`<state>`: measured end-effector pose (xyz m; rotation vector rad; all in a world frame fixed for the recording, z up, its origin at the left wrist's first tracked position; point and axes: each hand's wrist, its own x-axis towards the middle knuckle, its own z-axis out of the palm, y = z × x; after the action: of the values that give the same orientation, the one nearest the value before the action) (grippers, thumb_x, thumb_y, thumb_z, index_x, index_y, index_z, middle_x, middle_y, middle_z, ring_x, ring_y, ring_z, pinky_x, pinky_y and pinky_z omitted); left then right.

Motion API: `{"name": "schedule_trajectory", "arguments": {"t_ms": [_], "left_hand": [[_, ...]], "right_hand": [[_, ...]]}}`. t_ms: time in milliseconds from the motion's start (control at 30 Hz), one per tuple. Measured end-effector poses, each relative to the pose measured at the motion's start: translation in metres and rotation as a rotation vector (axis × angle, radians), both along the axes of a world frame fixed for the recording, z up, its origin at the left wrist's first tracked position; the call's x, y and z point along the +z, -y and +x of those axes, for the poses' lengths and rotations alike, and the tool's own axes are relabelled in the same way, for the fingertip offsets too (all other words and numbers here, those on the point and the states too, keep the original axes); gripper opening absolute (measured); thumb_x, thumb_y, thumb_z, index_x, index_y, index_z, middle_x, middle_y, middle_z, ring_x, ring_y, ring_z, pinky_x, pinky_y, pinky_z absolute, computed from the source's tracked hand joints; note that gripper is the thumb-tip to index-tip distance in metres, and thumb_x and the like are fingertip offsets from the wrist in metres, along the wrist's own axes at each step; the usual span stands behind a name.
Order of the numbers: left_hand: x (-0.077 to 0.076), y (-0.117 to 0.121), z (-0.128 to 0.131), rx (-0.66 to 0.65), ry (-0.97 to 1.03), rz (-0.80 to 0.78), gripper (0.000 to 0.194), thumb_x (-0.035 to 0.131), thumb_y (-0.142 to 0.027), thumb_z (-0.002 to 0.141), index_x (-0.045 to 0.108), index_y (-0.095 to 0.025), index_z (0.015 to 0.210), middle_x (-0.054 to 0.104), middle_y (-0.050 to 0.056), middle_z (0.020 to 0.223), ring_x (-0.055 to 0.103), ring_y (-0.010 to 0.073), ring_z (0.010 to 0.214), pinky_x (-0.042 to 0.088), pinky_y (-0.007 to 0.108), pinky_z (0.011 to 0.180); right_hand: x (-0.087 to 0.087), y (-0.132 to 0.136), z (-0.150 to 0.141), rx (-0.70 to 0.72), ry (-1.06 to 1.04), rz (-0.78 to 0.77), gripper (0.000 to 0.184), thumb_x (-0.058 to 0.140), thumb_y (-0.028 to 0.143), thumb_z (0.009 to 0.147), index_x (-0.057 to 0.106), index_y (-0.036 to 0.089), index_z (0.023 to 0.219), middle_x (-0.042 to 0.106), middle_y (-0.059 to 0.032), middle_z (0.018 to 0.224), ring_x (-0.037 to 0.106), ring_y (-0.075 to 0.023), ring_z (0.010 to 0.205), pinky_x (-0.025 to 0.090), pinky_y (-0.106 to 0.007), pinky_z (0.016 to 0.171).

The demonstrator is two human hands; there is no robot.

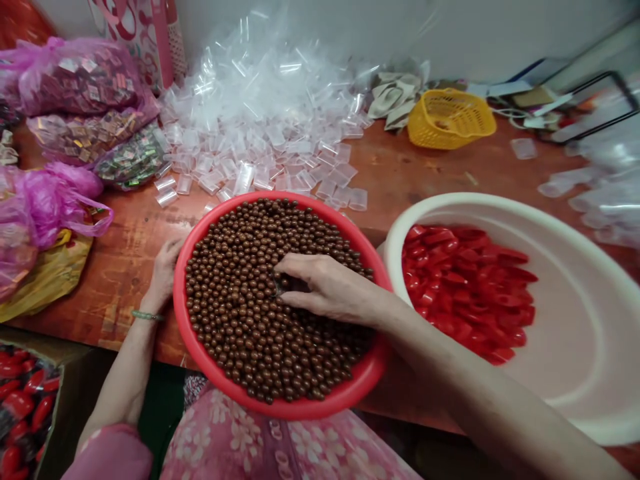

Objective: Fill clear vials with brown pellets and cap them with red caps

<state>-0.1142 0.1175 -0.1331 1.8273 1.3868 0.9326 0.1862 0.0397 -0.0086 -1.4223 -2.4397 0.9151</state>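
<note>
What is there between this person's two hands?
In the head view, the left side of the red bowl and then brown beads lie between the left hand and the right hand.

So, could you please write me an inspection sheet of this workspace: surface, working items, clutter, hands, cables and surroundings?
Surface: reddish-brown table, glossy.
Working items: red basin full of brown beads; white basin partly filled with red plastic pieces.
Clutter: heap of clear plastic pieces, yellow basket, purple bags.
Hands: left hand at the red basin's side; right hand with fingers at the beads, grip unclear.
Cables: white cord-like strand right of the yellow basket; cannot tell if a cable.
Surroundings: pale wall behind; box of red items at lower left.
</note>
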Motion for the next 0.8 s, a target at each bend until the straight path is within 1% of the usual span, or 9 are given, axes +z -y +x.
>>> {"name": "schedule_trajectory", "arguments": {"t_ms": [133, 200, 267, 333, 400, 467, 533, 633, 800], "left_hand": [[0.015, 0.005, -0.013, 0.187, 0.453, -0.19, 0.04, 0.067, -0.043, 0.078, 0.068, -0.016, 0.108, 0.069, 0.009, 0.104, 0.065, 0.0176, 0.091, 0.054, 0.032, 0.083], [0.024, 0.007, -0.018, 0.23, 0.673, -0.281, 0.04, 0.065, -0.049, 0.08, 0.067, -0.015, 0.101, 0.069, 0.008, 0.093, 0.064, 0.0152, 0.08, 0.052, 0.027, 0.07], [0.031, 0.01, -0.022, 0.254, 0.74, -0.287, 0.046, 0.059, -0.058, 0.082, 0.067, -0.014, 0.095, 0.067, 0.008, 0.082, 0.06, 0.0129, 0.068, 0.045, 0.023, 0.056], [0.035, 0.014, -0.024, 0.301, 0.652, -0.237, 0.053, 0.053, -0.064, 0.084, 0.066, -0.013, 0.089, 0.064, 0.006, 0.071, 0.054, 0.0108, 0.058, 0.037, 0.021, 0.049], [0.035, 0.018, -0.025, 0.325, 0.411, -0.179, 0.052, 0.047, -0.063, 0.088, 0.064, -0.014, 0.081, 0.061, 0.003, 0.067, 0.051, 0.0104, 0.055, 0.037, 0.022, 0.05], [0.033, 0.022, -0.024, 0.294, 0.145, -0.145, 0.045, 0.049, -0.057, 0.088, 0.061, -0.016, 0.072, 0.06, 0.001, 0.063, 0.051, 0.0116, 0.057, 0.039, 0.023, 0.053], [0.031, 0.027, -0.02, 0.236, -0.009, -0.136, 0.037, 0.058, -0.048, 0.083, 0.059, -0.017, 0.064, 0.057, 0.0, 0.057, 0.051, 0.013, 0.058, 0.039, 0.023, 0.054], [0.029, 0.033, -0.009, 0.15, -0.047, -0.143, 0.026, 0.063, -0.038, 0.077, 0.061, -0.018, 0.062, 0.06, 0.001, 0.059, 0.051, 0.0147, 0.06, 0.041, 0.025, 0.056], [0.03, 0.035, -0.003, 0.078, -0.067, -0.115, 0.022, 0.058, -0.038, 0.08, 0.069, -0.019, 0.082, 0.07, 0.005, 0.083, 0.061, 0.0198, 0.078, 0.052, 0.03, 0.071]], "right_hand": [[-0.01, 0.007, 0.008, -0.158, -0.409, -0.15, 0.039, 0.072, 0.04, 0.081, 0.066, 0.018, 0.113, 0.069, -0.004, 0.098, 0.062, -0.0164, 0.078, 0.05, -0.029, 0.073], [-0.009, 0.011, 0.008, -0.199, -0.496, -0.221, 0.044, 0.075, 0.045, 0.078, 0.068, 0.019, 0.113, 0.069, -0.0032, 0.098, 0.06, -0.0148, 0.073, 0.05, -0.028, 0.068], [-0.007, 0.013, 0.007, -0.227, -0.544, -0.263, 0.045, 0.077, 0.045, 0.076, 0.069, 0.02, 0.113, 0.069, -0.0037, 0.102, 0.062, -0.0157, 0.077, 0.051, -0.028, 0.069], [-0.005, 0.013, 0.006, -0.246, -0.577, -0.27, 0.045, 0.078, 0.042, 0.075, 0.069, 0.02, 0.113, 0.069, -0.005, 0.107, 0.064, -0.0186, 0.089, 0.052, -0.029, 0.075], [-0.004, 0.012, 0.005, -0.248, -0.597, -0.265, 0.044, 0.079, 0.041, 0.074, 0.07, 0.02, 0.111, 0.069, -0.006, 0.109, 0.064, -0.0212, 0.096, 0.053, -0.031, 0.079], [-0.004, 0.012, 0.005, -0.241, -0.616, -0.261, 0.043, 0.079, 0.042, 0.074, 0.07, 0.019, 0.109, 0.069, -0.0063, 0.109, 0.064, -0.0226, 0.099, 0.053, -0.033, 0.082], [-0.005, 0.012, 0.005, -0.239, -0.626, -0.251, 0.044, 0.078, 0.042, 0.074, 0.069, 0.02, 0.111, 0.069, -0.0063, 0.109, 0.063, -0.0233, 0.102, 0.053, -0.034, 0.084], [-0.004, 0.012, 0.005, -0.212, -0.607, -0.227, 0.044, 0.078, 0.041, 0.075, 0.069, 0.02, 0.113, 0.069, -0.0062, 0.11, 0.063, -0.0232, 0.104, 0.053, -0.035, 0.087], [-0.002, 0.015, 0.008, -0.216, -0.613, -0.198, 0.044, 0.077, 0.039, 0.075, 0.069, 0.019, 0.114, 0.07, -0.0071, 0.111, 0.064, -0.0238, 0.104, 0.052, -0.037, 0.09]]}}
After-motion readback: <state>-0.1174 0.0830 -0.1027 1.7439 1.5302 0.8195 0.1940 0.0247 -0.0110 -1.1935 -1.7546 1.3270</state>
